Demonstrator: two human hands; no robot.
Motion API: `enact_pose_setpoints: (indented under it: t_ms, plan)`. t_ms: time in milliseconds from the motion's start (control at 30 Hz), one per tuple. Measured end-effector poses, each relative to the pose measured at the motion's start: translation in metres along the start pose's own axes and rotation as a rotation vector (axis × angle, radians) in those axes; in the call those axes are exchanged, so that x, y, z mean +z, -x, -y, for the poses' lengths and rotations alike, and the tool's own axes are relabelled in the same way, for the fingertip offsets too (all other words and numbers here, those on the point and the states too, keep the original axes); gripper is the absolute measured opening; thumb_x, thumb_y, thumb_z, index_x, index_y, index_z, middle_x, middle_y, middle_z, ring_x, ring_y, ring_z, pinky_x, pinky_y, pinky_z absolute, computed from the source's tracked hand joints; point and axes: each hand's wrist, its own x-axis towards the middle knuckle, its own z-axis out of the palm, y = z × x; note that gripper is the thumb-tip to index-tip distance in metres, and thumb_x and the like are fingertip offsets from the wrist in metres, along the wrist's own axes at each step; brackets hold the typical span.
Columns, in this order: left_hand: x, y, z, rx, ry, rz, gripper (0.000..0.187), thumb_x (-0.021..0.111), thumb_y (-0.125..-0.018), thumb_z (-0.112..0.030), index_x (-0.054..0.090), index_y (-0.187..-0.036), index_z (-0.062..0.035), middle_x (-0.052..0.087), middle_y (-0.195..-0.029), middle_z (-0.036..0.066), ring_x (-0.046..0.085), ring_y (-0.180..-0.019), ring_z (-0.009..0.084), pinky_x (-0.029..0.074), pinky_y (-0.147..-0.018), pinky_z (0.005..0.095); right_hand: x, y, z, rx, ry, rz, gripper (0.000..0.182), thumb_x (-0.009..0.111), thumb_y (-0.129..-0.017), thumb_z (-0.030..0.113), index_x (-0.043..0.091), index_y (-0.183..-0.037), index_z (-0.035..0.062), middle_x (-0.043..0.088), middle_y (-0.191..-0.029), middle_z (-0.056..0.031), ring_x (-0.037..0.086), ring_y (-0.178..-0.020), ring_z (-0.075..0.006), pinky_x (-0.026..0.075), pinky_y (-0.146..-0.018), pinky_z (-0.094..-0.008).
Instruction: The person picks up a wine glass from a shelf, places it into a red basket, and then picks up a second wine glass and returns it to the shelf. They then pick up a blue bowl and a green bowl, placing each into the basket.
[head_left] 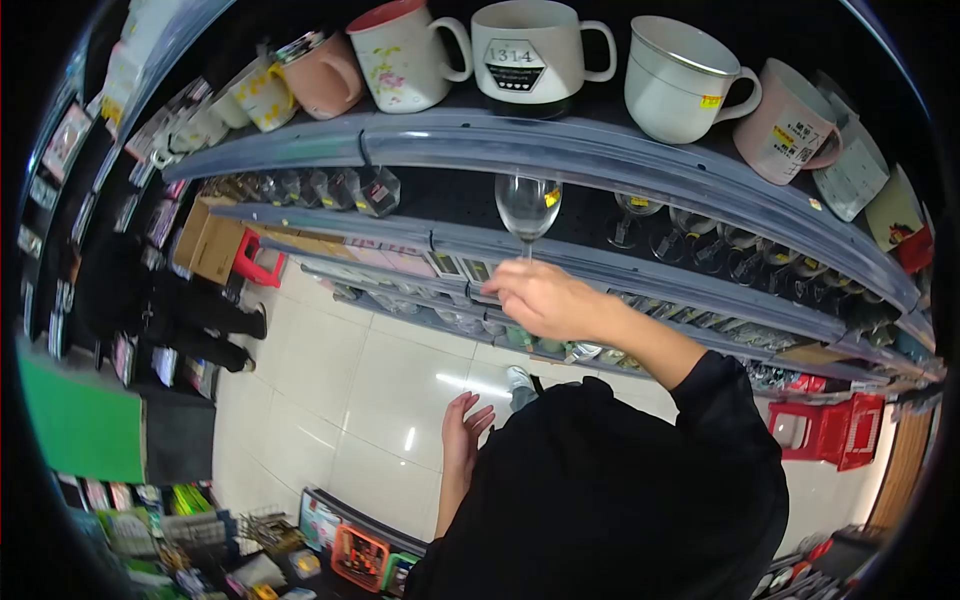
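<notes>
- In the head view, your right hand (548, 302) has its fingers closed on the stem of the glass (526, 208), just under the bowl; they hide the lower stem, and the foot cannot be made out.
- The glass stands about upright at the front of the middle shelf (640, 262), its rim close to the lip of the upper shelf (620, 166); whether they touch, you cannot tell. A yellow sticker (551, 196) sits on the bowl.
- Your left hand (463, 430) is low over the floor (385, 385), fingers open and loosely curled, with nothing seen in them.
- To your right on the middle shelf are more stemmed glasses (690, 222); to your left, tumblers (377, 192). Mugs (527, 58) line the upper shelf.
- Expect the glass to be light, stiff and fragile, smooth enough to slip or turn in your fingers. The stem is a sound place to hold, with light pressure; the thin rim is the part likeliest to chip against the lip, so give it room there.
</notes>
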Motion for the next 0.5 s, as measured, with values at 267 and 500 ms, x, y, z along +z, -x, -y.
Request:
enact_pose_setpoints:
  t_ms: [267, 500]
  plan:
    - [-0.024, -0.109, -0.025, -0.018, -0.491, 0.102, 0.032, 0.049, -0.098, -0.027, 0.048, -0.119, -0.0026, 0.054, -0.118, 0.013, 0.064, -0.094, 0.0255, 0.054, -0.08, 0.0359, -0.022, -0.039, -0.045, 0.223, 0.066, -0.185, 0.034, 0.042, -0.091, 0.017, 0.059, -0.11, -0.0049, 0.059, -0.109, -0.0204, 0.057, -0.106, -0.0376, 0.044, -0.094, -0.0439]
    - [-0.062, -0.193, 0.014, -0.104, -0.676, 0.07, 0.033, 0.052, -0.097, -0.028, 0.05, -0.117, -0.0018, 0.056, -0.112, 0.012, 0.066, -0.087, 0.0249, 0.054, -0.071, 0.0347, -0.034, -0.047, -0.074, 0.378, 0.147, -0.167, 0.043, 0.042, -0.091, 0.021, 0.049, -0.129, 0.003, 0.055, -0.123, -0.0232, 0.052, -0.116, -0.0395, 0.04, -0.1, -0.0458]
